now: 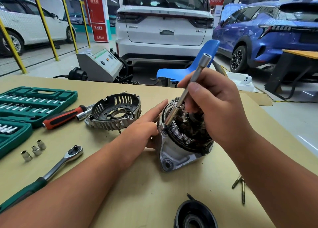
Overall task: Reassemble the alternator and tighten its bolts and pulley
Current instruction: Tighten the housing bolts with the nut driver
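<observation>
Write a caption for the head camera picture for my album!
Right hand holds a long silver socket extension on the rim of the grey metal alternator; left hand rests against its side.

Open worktop (pixel 137 193) lies near-side of the alternator (pixel 182 146); left flank crowded by end cover (pixel 117 112), ratchet (pixel 56 165), loose sockets (pixel 34 150); black round part (pixel 194 215) and long bolts (pixel 243 190) obstruct near right.

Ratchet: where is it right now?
Head view, lower left: the ratchet lies diagonally, nearer the camera than the green socket case, its head just right of three loose sockets.
</observation>
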`<state>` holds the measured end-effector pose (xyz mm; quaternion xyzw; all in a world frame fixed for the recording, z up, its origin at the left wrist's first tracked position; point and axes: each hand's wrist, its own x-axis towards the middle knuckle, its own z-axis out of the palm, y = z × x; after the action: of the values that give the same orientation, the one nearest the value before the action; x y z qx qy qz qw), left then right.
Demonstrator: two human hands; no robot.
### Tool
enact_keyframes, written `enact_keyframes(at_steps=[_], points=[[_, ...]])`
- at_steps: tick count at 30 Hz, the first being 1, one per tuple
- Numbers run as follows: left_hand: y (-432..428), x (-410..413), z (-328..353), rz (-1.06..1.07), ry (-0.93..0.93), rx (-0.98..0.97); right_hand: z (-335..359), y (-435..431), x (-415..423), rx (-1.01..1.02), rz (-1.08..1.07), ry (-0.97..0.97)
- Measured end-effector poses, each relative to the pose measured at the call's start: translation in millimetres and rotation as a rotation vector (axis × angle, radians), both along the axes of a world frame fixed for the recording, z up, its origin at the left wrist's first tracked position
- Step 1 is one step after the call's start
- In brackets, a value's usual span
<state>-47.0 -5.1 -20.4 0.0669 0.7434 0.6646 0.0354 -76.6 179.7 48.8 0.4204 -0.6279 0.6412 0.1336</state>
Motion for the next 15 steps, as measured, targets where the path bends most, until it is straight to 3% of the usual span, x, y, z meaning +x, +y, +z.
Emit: enact_keyframes(at_steps=[15], points=[[5.6,-0.5,9.5,0.02,-0.078,0.046,-0.6,-0.6,-1.0,-0.055,0.009,-0.021]])
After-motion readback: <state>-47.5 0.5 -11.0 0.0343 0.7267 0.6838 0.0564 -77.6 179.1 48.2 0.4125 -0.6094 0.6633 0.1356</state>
